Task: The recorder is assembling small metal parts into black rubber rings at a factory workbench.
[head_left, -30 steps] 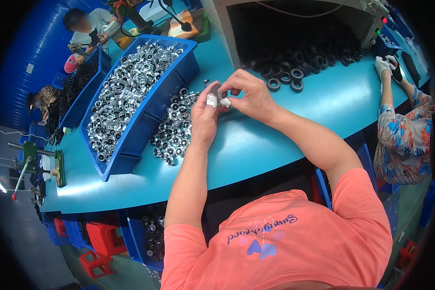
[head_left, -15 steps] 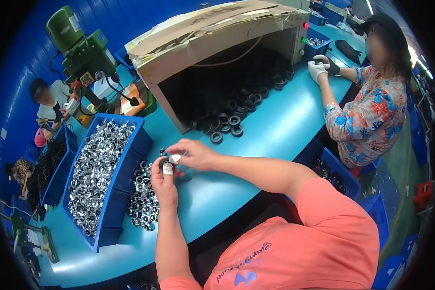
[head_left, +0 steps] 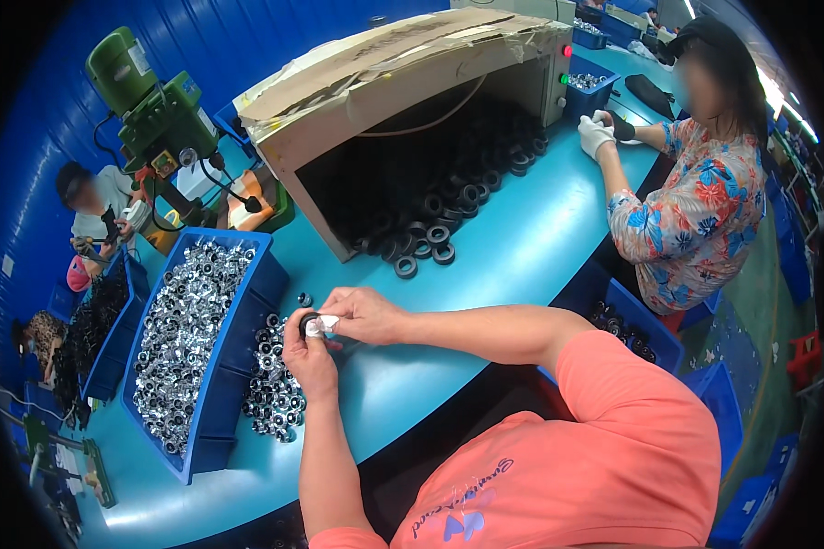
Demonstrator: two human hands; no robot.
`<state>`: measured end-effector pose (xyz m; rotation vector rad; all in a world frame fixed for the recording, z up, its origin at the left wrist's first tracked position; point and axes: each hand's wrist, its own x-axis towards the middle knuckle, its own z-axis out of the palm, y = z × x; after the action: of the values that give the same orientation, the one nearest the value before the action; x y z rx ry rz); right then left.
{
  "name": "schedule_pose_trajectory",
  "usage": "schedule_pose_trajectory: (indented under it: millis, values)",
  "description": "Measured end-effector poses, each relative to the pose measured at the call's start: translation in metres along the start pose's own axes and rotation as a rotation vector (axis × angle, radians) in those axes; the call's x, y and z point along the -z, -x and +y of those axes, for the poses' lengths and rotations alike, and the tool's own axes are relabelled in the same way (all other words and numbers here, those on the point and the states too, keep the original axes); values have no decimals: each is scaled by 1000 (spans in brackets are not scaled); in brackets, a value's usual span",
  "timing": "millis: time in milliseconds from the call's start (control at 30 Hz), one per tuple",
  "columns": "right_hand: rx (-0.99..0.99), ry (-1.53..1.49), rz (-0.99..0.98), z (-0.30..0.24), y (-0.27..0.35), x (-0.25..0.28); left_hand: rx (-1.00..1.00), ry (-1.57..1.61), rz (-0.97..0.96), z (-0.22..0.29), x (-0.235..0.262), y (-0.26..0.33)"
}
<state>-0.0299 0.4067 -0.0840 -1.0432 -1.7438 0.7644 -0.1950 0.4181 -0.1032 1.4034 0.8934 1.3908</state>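
Observation:
Over the table's near edge, my left hand (head_left: 311,368) is closed around a black ring (head_left: 306,322); a white wrap covers its thumb. My right hand (head_left: 368,317) meets it from the right, its fingers closed and pressed against the ring. White wrapping also shows on a right digit, and whatever lies between those fingertips is hidden. Just left of my hands, shiny metal parts (head_left: 273,389) lie heaped on the blue-green table (head_left: 403,384). One loose metal part (head_left: 304,299) sits beyond my left fingertips.
A blue bin (head_left: 238,352) full of metal parts stands at left. Black rings (head_left: 421,247) spill from a box-like machine (head_left: 311,183) ahead. A green press (head_left: 160,110) rises at far left. At right, a co-worker in a flowered top (head_left: 696,215) works with gloved hands (head_left: 597,135).
My right fingers have closed in on the ring, and my left thumb has shifted up against it. The co-worker's hands have moved slightly. The whole view has shifted a little.

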Motion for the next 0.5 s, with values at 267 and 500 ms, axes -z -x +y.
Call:
schedule_pose_trajectory:
  millis: [267, 500]
  values:
    - [-2, -57, 36, 12, -6, 5, 23, -12, -70, 4, -1, -2]
    - [-50, -45, 28, 9, -5, 9, 137, -13, -151, 7, 2, 1]
